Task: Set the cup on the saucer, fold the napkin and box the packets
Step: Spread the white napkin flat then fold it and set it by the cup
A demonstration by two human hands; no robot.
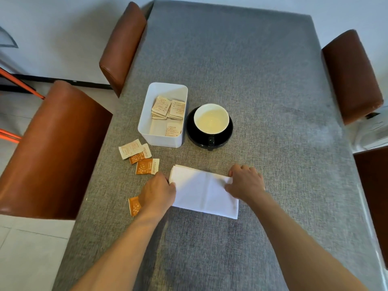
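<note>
Nearest, the white napkin (204, 192) lies flat on the grey worktop (273, 101), with a crease down its middle and stacked edges showing at its far left corner, so it looks already folded at least once. The left hand (156, 193) rests at its left edge, fingers curled onto the corner; the right hand (245, 183) pinches the far right corner, which lifts slightly. Neither grip is spread; both are pressed on the napkin, though how firmly I cannot tell.

Thin and limp, the napkin should weigh almost nothing and will sag or slide on the cloth if held at one point only, so taking it by two corners and pressing the fold line flat seems the sound way. Folding looks like the step in hand.

Just left of the left wrist lies one orange packet (134, 205), partly hidden by it. Beyond the left hand, three more loose packets (139, 155) sit in an overlapping cluster, two orange-faced and one pale. These are small, flat and light, probably a little slick, best picked by an edge. None lies on the napkin, so nothing blocks the fold.

Farther off stands the white box (147, 122), open-topped, with several pale packets already inside. Just beside it on the right, the cup (211, 118) sits on the black saucer (227, 133), holding pale liquid, so a careless sweep of the arm could spill it. Brown chairs (52, 148) flank the worktop.
</note>
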